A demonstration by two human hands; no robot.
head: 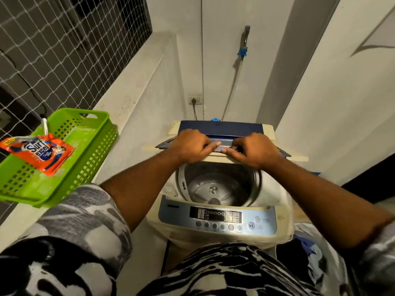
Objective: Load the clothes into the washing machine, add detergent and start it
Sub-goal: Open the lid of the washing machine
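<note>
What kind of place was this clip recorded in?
Probably a home utility balcony used for laundry: a top-loading washing machine with its lid folded open, netting over the opening at left, and a detergent packet in a green basket.

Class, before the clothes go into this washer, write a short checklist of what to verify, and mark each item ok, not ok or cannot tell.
1. Lid folded open, held by left hand and right hand: ok.
2. Drum free of laundry: ok.
3. Detergent packet within reach, in the green basket: ok.
4. Plug in the wall socket: ok.
5. Control panel powered on: cannot tell.
6. Clothes ready nearby: cannot tell.
</note>
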